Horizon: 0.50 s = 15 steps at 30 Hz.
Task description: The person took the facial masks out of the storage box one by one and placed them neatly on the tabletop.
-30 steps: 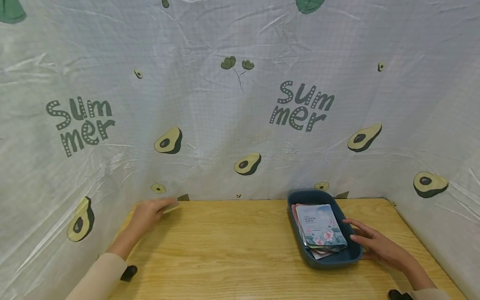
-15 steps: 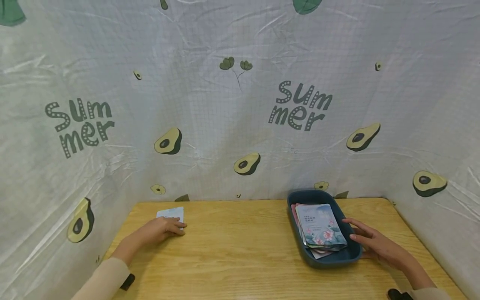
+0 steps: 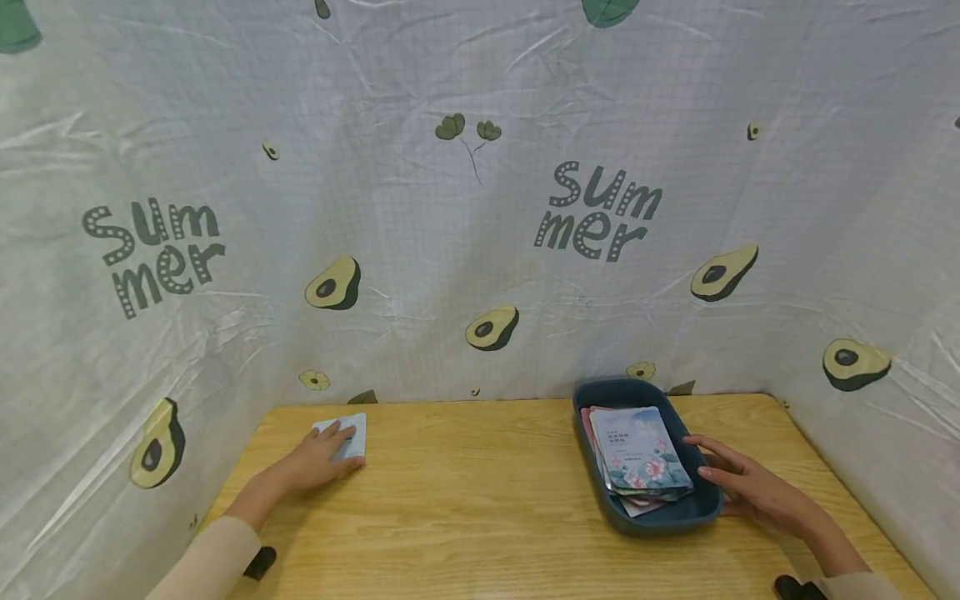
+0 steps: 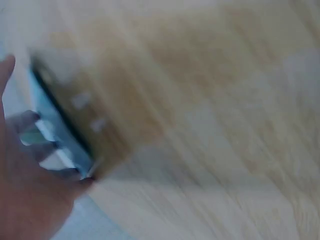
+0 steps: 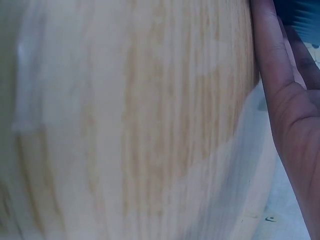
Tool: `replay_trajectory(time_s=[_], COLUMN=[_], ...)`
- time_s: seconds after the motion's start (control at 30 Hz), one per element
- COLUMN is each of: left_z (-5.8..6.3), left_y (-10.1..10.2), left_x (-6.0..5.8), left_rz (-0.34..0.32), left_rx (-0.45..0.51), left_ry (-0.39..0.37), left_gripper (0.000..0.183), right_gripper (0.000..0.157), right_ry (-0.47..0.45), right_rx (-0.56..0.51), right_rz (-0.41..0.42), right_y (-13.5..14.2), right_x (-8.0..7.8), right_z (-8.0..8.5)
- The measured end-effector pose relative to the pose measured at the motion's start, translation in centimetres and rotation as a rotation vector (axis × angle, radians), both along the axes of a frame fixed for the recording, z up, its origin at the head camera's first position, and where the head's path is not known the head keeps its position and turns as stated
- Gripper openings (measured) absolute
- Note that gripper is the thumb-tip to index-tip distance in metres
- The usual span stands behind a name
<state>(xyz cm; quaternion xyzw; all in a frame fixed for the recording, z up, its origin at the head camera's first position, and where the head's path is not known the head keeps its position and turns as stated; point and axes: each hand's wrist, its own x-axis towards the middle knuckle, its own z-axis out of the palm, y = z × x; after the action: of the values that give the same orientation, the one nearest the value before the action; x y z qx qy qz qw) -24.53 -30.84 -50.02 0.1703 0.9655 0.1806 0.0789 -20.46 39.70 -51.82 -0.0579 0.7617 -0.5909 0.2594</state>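
At the left back of the table (image 3: 480,487) lies a small light-blue booklet (image 3: 357,429). My left hand (image 3: 311,461) rests on it, fingers spread over its face and thumb at its near right corner. The left wrist view is blurred; there the blue booklet (image 4: 60,125) shows beneath the fingers. On the right, a dark-blue plastic basket (image 3: 660,525) holds a small stack of booklets (image 3: 637,450), the top one with pink flowers. My right hand (image 3: 757,493) touches the basket's right rim with loosely bent fingers. Only a corner of the basket (image 5: 300,20) appears in the right wrist view.
A white plastic sheet (image 3: 420,217) printed with avocados and lettering hangs behind the table and along both sides. The table's back edge meets it just beyond the booklet and basket.
The light-blue booklet, not visible on the tabletop a second ago, now lies there. My left hand came down onto it and shifted slightly left, spreading its fingers. My right hand stayed at the basket.
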Motion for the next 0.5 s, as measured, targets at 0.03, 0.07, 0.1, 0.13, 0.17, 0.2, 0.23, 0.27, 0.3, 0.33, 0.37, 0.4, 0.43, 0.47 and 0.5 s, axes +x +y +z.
replay_trajectory(time_s=[0.03, 0.07, 0.1, 0.13, 0.17, 0.2, 0.23, 0.27, 0.3, 0.33, 0.37, 0.4, 0.43, 0.47, 0.5], left_z=[-0.2, -0.4, -0.6, -0.7, -0.8, -1.0, -0.9, -0.9, -0.8, -0.8, -0.8, -0.8, -0.8, -0.8, -0.8], left_y=[0.0, 0.0, 0.0, -0.1, -0.1, -0.2, -0.2, -0.3, -0.4, -0.5, -0.6, -0.8, -0.9, -0.9, -1.0], left_x=[0.1, 0.2, 0.2, 0.3, 0.3, 0.3, 0.2, 0.1, 0.0, 0.0, -0.1, -0.2, -0.2, -0.3, -0.3], left_rz=[-0.011, -0.025, -0.046, -0.061, -0.071, -0.074, -0.079, -0.084, -0.09, -0.098, -0.107, -0.114, -0.124, -0.133, -0.136], left_rx=[-0.022, -0.043, -0.057, -0.067, -0.072, -0.082, -0.089, -0.096, -0.099, -0.101, -0.104, -0.108, -0.109, -0.113, -0.117], left_ry=[-0.034, -0.053, -0.056, -0.051, -0.039, -0.032, -0.022, -0.013, -0.009, -0.005, -0.004, -0.003, 0.001, 0.006, 0.008], left_gripper=[0.08, 0.082, 0.082, 0.083, 0.083, 0.082, 0.082, 0.082, 0.082, 0.081, 0.081, 0.08, 0.08, 0.08, 0.08], right_gripper=[0.063, 0.063, 0.063, 0.063, 0.063, 0.063, 0.062, 0.063, 0.063, 0.063, 0.063, 0.063, 0.063, 0.064, 0.064], right_ry=[-0.002, -0.005, -0.001, 0.0, -0.001, -0.002, 0.002, 0.005, 0.008, 0.007, 0.004, 0.004, 0.004, 0.004, 0.01], right_rx=[0.0, -0.003, -0.005, -0.005, -0.006, -0.008, -0.009, -0.007, -0.004, -0.004, -0.001, 0.004, 0.01, 0.013, 0.013], right_rz=[0.002, 0.004, 0.009, 0.01, 0.01, 0.012, 0.013, 0.013, 0.012, 0.013, 0.011, 0.007, 0.003, -0.001, 0.003], right_y=[0.0, 0.0, 0.0, -0.1, -0.1, -0.1, -0.1, -0.1, -0.1, -0.1, -0.1, 0.0, 0.0, 0.0, 0.0], right_x=[0.0, 0.0, 0.0, 0.0, 0.0, 0.0, 0.0, 0.0, 0.0, 0.0, 0.0, 0.0, -0.1, -0.1, -0.1], right_z=[0.0, 0.0, 0.0, 0.1, 0.1, 0.1, 0.0, 0.0, -0.1, -0.1, -0.2, -0.2, -0.2, -0.2, -0.2])
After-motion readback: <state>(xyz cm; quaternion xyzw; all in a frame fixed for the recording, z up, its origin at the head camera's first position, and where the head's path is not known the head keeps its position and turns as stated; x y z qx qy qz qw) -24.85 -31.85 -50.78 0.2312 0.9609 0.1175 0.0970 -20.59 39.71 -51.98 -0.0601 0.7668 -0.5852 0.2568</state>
